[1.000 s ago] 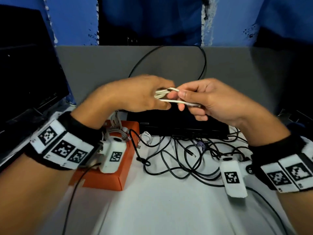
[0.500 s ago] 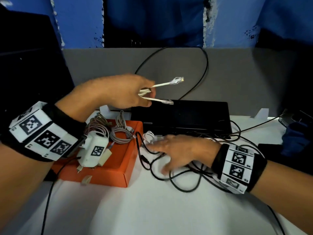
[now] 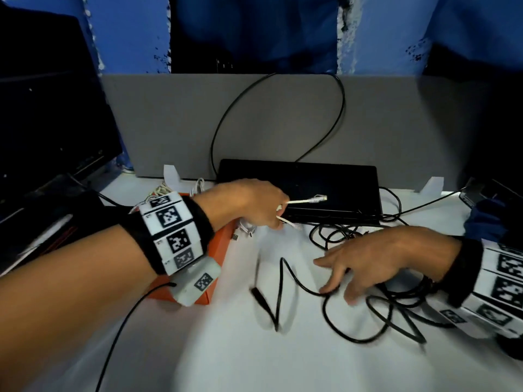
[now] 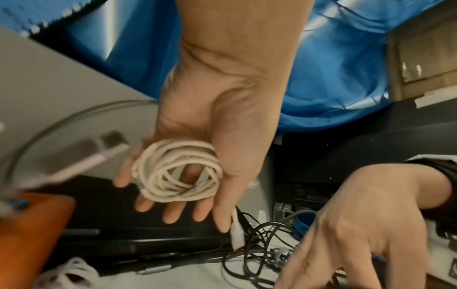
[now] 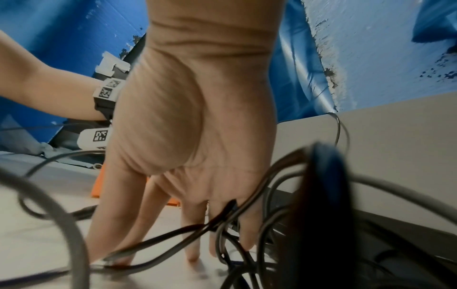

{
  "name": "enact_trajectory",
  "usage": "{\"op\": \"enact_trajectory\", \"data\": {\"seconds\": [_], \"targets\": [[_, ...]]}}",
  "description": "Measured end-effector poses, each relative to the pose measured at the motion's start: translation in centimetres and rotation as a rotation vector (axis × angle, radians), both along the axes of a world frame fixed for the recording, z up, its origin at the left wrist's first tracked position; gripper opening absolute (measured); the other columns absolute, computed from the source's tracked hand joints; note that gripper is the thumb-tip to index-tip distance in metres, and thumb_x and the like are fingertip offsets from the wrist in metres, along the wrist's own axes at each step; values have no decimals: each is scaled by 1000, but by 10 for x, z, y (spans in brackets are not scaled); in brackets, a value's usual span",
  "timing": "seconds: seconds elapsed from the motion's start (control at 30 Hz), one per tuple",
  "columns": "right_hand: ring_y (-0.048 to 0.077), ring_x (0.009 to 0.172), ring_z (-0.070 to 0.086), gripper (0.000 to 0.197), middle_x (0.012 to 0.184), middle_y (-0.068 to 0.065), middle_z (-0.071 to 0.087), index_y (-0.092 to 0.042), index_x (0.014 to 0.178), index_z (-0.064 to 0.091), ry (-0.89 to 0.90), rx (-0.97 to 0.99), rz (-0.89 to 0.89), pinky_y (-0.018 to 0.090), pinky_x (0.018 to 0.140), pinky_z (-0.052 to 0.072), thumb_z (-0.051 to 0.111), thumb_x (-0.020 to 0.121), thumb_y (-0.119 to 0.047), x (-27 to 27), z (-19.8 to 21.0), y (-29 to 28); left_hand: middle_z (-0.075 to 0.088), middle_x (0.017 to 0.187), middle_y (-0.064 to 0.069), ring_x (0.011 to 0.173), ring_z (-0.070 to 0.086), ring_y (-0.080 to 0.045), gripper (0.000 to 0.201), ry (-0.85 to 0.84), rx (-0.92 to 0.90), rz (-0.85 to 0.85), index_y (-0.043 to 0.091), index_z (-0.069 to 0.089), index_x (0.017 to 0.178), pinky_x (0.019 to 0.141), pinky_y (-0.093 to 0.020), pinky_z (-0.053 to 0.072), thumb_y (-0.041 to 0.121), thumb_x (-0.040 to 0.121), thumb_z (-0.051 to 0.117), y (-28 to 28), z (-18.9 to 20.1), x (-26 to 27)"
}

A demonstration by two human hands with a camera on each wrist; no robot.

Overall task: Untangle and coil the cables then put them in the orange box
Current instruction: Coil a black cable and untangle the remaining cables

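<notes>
Now the coiled white cable sits wound in the left hand, fingers curled round it with the thumb across, both plug ends poking out at frame centre. It looks ready for dropping into the orange box just beneath at centre left, where pale coiled cables seem to lie already. Lower right, the right hand is spread flat over the black cable tangle, gripping nothing; next comes teasing one strand free.
</notes>
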State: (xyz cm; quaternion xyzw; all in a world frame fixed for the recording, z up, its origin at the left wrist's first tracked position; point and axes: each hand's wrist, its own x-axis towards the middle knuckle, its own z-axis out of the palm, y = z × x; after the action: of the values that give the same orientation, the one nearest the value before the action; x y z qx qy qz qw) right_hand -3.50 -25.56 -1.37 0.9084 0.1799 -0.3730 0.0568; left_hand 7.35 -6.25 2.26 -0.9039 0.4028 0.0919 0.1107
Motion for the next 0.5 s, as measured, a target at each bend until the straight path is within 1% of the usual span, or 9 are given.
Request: {"op": "enact_trajectory", "data": {"seconds": [0.1,0.17,0.23,0.27,0.37,0.4,0.43,0.47,0.5], "targets": [[5,156,8,42,168,-22,12,-52,139,56,18,31,-21,34,126,11,60,97,-49,-12,1,-1,67,103,-2,92,66,-25,41,39,146,22,12,63,114,70,-32,47,48,97,60,-28,-9,0],[5,155,11,43,167,-22,16,-51,139,56,6,25,-36,34,125,12,60,96,-54,-13,2,3,69,102,-4,77,64,-22,44,66,223,34,8,67,110,65,-32,47,49,98,58,-40,-16,-2],[6,155,15,47,166,-21,22,-49,142,54,-10,12,-36,34,125,15,58,96,-56,-13,5,9,68,107,-5,67,58,-17,44,46,289,40,7,68,115,58,-30,44,47,101,55,-45,-26,-7],[8,154,19,49,165,-19,26,-46,145,52,-28,5,-33,33,124,17,57,97,-55,-13,6,11,67,114,-6,71,57,-18,45,20,310,25,8,67,121,60,-29,43,46,102,52,-46,-30,-12],[15,148,35,54,158,-11,43,-34,148,51,-93,-41,-42,36,121,29,53,99,-53,-6,5,16,64,130,-8,107,59,-26,50,-54,336,-75,9,63,132,77,-32,38,47,105,44,-47,-39,-23],[18,143,42,52,151,-8,50,-30,144,55,-121,-67,-46,40,118,34,51,98,-54,-4,4,16,63,132,-8,117,58,-27,52,-68,350,-92,10,62,134,79,-33,37,49,105,43,-49,-41,-26],[20,134,50,45,139,-6,59,-27,132,63,-156,-91,-50,41,113,41,50,98,-54,-1,3,14,63,132,-7,121,57,-27,53,-73,359,-85,10,62,134,80,-33,37,50,104,44,-50,-41,-27],[20,121,56,34,120,-7,63,-28,113,66,-194,-108,-55,41,105,46,49,98,-53,0,3,13,64,129,-7,121,58,-27,54,-66,361,-57,11,63,133,81,-34,38,53,103,47,-52,-40,-27],[20,108,58,27,103,-9,61,-29,94,62,-226,-110,-66,40,97,49,49,99,-51,2,3,12,65,122,-6,117,59,-26,55,-37,354,-9,11,65,130,80,-33,39,56,100,50,-52,-40,-27]]}}
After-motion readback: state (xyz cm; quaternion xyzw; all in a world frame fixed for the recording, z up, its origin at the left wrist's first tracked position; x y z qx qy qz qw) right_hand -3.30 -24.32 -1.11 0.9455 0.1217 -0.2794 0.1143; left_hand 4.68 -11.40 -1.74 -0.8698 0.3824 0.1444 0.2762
